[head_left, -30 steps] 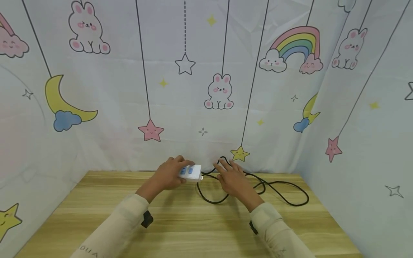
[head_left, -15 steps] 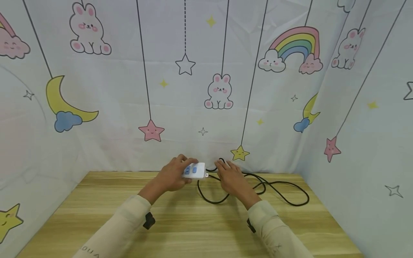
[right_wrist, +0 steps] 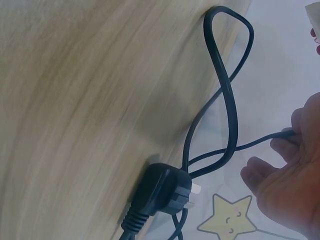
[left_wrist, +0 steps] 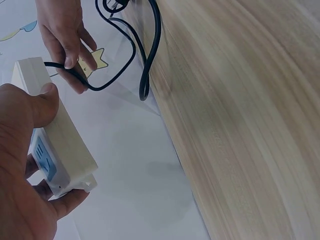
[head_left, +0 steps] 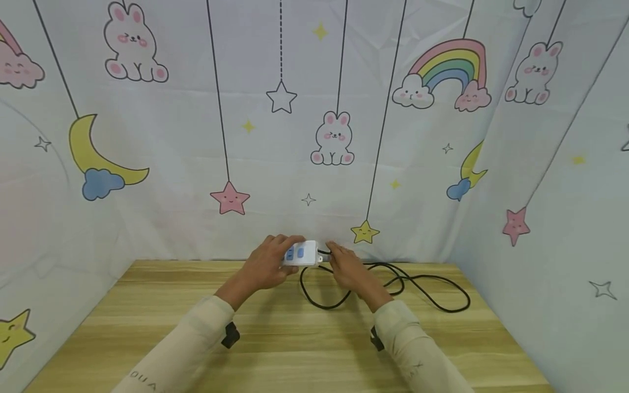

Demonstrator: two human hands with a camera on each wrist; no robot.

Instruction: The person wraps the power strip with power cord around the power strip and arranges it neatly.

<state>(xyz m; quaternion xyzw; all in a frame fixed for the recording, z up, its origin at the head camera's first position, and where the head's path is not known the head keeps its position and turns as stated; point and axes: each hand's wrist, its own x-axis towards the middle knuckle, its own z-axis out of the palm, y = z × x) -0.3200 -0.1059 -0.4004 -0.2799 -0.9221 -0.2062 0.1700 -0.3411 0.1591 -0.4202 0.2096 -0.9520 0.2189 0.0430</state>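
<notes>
My left hand (head_left: pixel 265 263) grips a white power strip (head_left: pixel 308 252) with blue socket faces, thumb along one long side and fingers around the other in the left wrist view. The strip is held above the table. From its end runs a black power cord (left_wrist: pixel 112 82). Close to that end, my right hand (head_left: pixel 350 267) pinches the cord between thumb and fingers. The rest of the cord lies in loose loops on the table to the right. Its black plug (right_wrist: pixel 162 190), with metal prongs showing, lies by the loops in the right wrist view.
The wood-grain table (head_left: pixel 295 349) meets a white cloth backdrop (head_left: pixel 275 142) just behind the hands. Rabbits, stars, moons and a rainbow are printed on the cloth, which also encloses both sides.
My left hand has raised the power strip and moved it rightward. The right hand, earlier with fingers spread over the cord, has come nearer the strip and closed on the cord.
</notes>
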